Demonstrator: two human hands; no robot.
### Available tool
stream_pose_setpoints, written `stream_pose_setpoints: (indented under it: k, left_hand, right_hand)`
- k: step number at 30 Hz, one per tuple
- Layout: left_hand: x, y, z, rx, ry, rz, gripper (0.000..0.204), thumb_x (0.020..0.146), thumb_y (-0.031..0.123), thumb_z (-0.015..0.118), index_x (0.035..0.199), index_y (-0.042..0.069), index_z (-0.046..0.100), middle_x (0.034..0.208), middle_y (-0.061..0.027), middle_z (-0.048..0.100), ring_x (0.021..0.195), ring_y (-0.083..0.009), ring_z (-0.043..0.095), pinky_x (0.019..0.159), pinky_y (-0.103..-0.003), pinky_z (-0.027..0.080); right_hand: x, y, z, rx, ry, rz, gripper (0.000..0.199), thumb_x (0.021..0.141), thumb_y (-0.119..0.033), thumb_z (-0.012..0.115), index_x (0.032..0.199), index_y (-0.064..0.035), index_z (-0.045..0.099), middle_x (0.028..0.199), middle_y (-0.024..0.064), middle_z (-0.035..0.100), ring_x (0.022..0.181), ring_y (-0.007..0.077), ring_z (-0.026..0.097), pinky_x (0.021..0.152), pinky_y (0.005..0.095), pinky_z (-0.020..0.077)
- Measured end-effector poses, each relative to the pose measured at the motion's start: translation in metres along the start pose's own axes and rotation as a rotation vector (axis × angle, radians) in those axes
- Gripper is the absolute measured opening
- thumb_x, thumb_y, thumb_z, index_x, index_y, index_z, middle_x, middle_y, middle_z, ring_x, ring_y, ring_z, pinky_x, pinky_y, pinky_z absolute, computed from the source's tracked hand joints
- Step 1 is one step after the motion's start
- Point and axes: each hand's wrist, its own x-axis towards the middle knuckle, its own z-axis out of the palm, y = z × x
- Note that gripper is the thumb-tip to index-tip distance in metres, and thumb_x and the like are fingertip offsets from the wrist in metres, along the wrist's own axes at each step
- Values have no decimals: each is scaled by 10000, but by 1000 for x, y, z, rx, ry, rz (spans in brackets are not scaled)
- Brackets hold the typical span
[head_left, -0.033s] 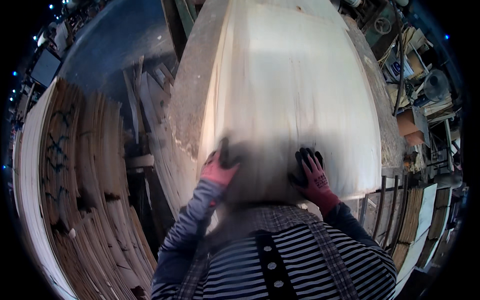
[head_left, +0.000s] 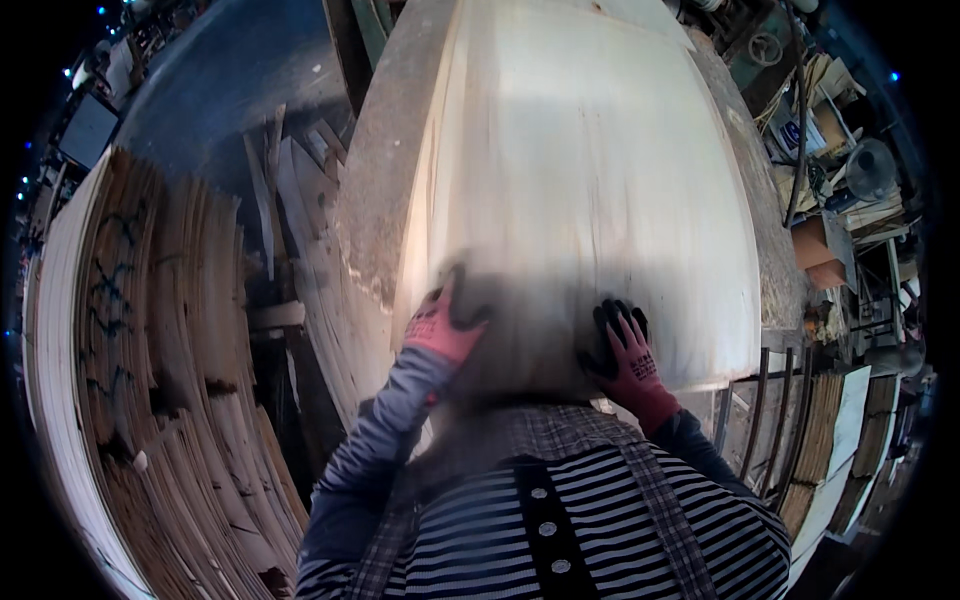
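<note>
A large pale veneer sheet (head_left: 590, 170) lies on top of a long stack and runs away from me. My left hand (head_left: 443, 322), in a pink glove with black fingertips, grips the sheet's near left edge, thumb on top. My right hand (head_left: 625, 355), gloved the same way, lies flat on the sheet close to its near edge, fingers spread. A dark blurred patch sits between the two hands. My striped shirt fills the lower middle of the view.
Tall piles of thin wood sheets (head_left: 150, 380) stand on my left, with loose scraps (head_left: 290, 200) beside them. A rough brown ledge (head_left: 375, 190) borders the sheet's left side. Metal bars (head_left: 760, 400), stacked boards (head_left: 835, 450) and cluttered boxes (head_left: 820, 245) stand at the right.
</note>
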Motion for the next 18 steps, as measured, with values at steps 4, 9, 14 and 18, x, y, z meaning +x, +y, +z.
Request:
stream_pose_setpoints:
  k: [4, 9, 14, 18]
  left_hand:
    - [2, 21, -13, -94, -62, -98, 753, 622, 269, 692, 1263, 111, 331, 1027, -250, 500, 953, -348, 506, 829, -374, 412]
    - [24, 43, -9, -797, -178, -250, 745, 651, 268, 686, 1256, 33, 319, 1023, -174, 526, 815, -204, 554, 697, -280, 460]
    - [24, 90, -45, -1273, -444, -198, 573, 742, 239, 618, 1203, -9, 383, 985, -99, 532, 772, -159, 552, 641, -279, 466]
    - [4, 40, -13, -1047, -141, -72, 560, 776, 316, 549, 1204, -6, 387, 1120, -171, 452, 966, -239, 486, 796, -338, 415]
  right_hand:
    - [-43, -15, 7, -24, 0, 60, 693, 668, -355, 635, 1176, 33, 370, 1215, 247, 349, 1120, 414, 323, 958, 488, 236]
    - [-55, -39, 20, 7, 2, 78, 737, 652, -371, 656, 1175, 51, 352, 1196, 260, 348, 1113, 415, 328, 950, 492, 245]
    - [-47, -25, 6, 101, 332, -29, 608, 728, -287, 557, 1188, 54, 352, 1216, 278, 338, 1124, 423, 340, 931, 491, 294]
    - [-19, -26, -57, 253, 408, 55, 549, 648, -103, 536, 1162, 47, 417, 1147, 252, 450, 1050, 395, 452, 895, 419, 368]
